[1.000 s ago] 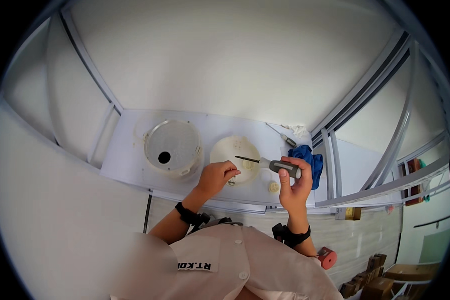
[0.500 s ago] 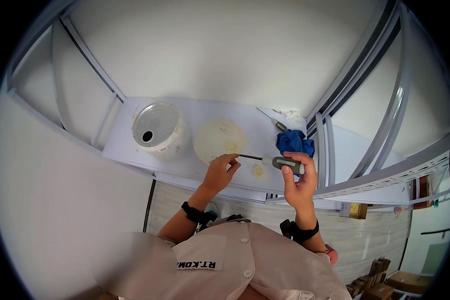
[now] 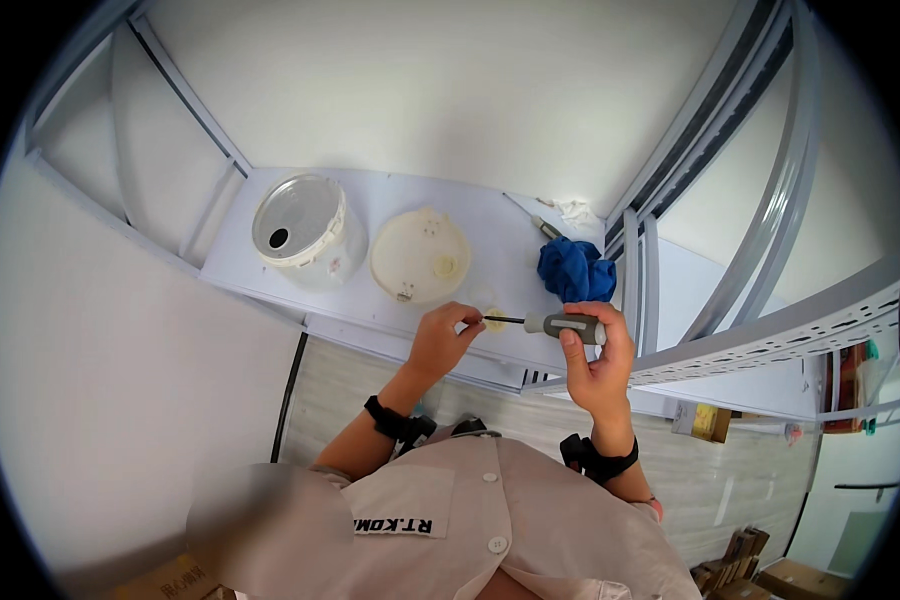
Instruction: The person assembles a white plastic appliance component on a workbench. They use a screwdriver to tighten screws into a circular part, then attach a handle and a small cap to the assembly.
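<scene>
Right hand [image 3: 598, 352]: grip wrapped round our grey-handled screwdriver [image 3: 555, 326], shaft toward 9 o'clock. Left hand [image 3: 446, 336]: at its tip; whether that grip is closed on anything small, we cannot tell. On the surface [image 3: 505, 245]: lid [image 3: 406, 255], 11 o'clock from the left hand; bucket [image 3: 328, 264], 10 o'clock; blue cloth [image 3: 575, 269], near 12 from the right.

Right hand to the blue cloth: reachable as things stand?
Probably yes: the blue cloth lies just beyond the right hand, with nothing visible blocking the way. But that hand holds a screwdriver, so gripping the cloth would likely mean putting it down first.
</scene>
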Tool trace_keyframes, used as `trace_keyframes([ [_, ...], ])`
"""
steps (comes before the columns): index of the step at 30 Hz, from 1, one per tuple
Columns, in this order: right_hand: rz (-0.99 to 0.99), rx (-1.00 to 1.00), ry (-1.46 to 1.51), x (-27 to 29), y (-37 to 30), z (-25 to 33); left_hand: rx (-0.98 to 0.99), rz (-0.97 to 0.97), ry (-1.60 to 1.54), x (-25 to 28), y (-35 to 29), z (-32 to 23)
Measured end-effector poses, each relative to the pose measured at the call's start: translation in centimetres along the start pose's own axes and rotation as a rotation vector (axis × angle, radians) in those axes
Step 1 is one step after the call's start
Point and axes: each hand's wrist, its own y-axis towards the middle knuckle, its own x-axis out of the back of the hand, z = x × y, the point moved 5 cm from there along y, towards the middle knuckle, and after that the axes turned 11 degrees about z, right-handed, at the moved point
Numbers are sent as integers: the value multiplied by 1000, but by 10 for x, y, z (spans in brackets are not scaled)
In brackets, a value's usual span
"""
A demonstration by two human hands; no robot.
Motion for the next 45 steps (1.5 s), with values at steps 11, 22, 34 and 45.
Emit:
trace_keyframes([
  [11,46,28,20,-7,8,-6,29,-28,53,6,-5,-1],
  [22,245,11,63,-20,22,-5,49,-21,76,14,-16,6],
  [34,351,-35,96,-45,36,0,24,31,139,25,-22,22],
  [45,277,43,-77,-101,66,7,32,-25,192,61,-19,58],
])
